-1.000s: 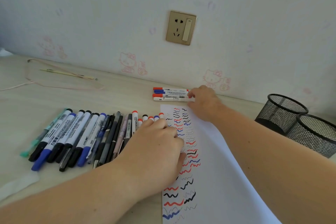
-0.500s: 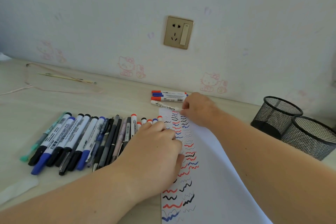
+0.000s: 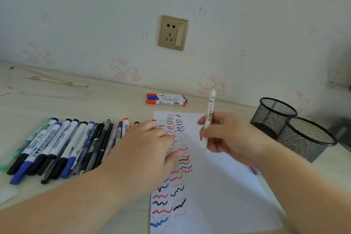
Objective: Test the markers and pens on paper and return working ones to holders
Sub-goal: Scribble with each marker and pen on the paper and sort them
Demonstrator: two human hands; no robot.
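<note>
A white sheet of paper (image 3: 218, 186) lies on the desk, its left half covered with red, black and blue squiggles. My right hand (image 3: 228, 137) holds a white acrylic marker (image 3: 209, 116) nearly upright above the paper's top right. My left hand (image 3: 144, 150) rests palm down on the paper's left edge, fingers curled loosely. A row of several markers and pens (image 3: 62, 146) lies left of the paper. Three whiteboard markers (image 3: 166, 99) lie near the wall. Two black mesh holders (image 3: 307, 137) stand at the right.
A gold wall socket (image 3: 173, 32) sits above the desk. A thin cord and a stick (image 3: 55, 81) lie at the far left. A purple pen end (image 3: 255, 170) peeks out under my right forearm. A pale scrap (image 3: 7, 194) lies at the left edge.
My right hand picked the white acrylic marker up from beside the three markers by the wall and brought it back over the paper, turning it upright. My left hand stayed put.
</note>
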